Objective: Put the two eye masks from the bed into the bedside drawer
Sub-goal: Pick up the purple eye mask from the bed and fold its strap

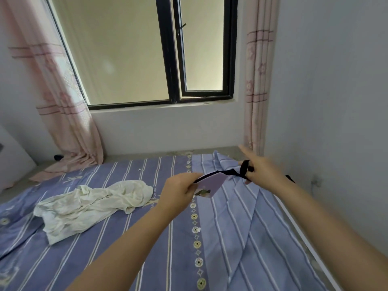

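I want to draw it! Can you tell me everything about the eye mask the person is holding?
The eye mask is pale lilac with a small greenish picture near its lower edge and a thin black strap. It looks like soft fabric. It is held up above the striped bed, tilted, touching no bedding. The left hand pinches its left end, hiding part of it. The strap stretches right and loops around the fingers of the right hand. Its full shape cannot be seen.

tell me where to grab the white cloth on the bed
Take the white cloth at its raised, bunched ridge near the middle, coming straight down from above. It lies crumpled and loose on the bed, so the folds give the fingers something to pinch; the flat edges would probably slip.
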`<state>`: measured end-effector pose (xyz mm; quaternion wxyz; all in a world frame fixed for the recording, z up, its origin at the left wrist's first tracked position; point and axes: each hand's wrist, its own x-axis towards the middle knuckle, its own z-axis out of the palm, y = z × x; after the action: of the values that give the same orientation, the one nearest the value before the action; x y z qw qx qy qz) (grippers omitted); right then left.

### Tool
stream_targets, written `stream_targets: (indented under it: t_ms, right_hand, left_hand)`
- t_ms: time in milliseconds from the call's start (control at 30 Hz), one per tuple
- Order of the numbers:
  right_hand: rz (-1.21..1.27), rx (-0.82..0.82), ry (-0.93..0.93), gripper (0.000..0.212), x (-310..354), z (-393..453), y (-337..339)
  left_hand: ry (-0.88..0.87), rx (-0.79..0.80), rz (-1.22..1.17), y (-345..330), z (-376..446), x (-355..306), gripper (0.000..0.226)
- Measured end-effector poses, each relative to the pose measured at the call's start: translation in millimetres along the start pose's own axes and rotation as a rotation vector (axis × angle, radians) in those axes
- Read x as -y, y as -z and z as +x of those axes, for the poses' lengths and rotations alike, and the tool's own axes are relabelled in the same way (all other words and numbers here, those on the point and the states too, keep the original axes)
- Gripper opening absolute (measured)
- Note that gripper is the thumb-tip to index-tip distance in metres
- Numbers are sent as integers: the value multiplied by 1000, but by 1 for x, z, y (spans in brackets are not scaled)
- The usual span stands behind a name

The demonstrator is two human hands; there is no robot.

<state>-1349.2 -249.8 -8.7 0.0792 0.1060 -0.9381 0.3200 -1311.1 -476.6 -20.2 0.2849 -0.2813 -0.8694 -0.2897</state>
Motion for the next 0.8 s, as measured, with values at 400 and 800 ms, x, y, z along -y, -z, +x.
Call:
stream_targets:
  t_ms: [400, 800]
  right_hand:
    - [939, -49, -63, 24, 12, -38, -49]
    - [851, -138, -192, 32, 9, -43, -57]
  left_hand:
    - [661, -207, -915, -35, -7, -12, 41]
    - [753, 168, -895, -57, -27, -18, 26]
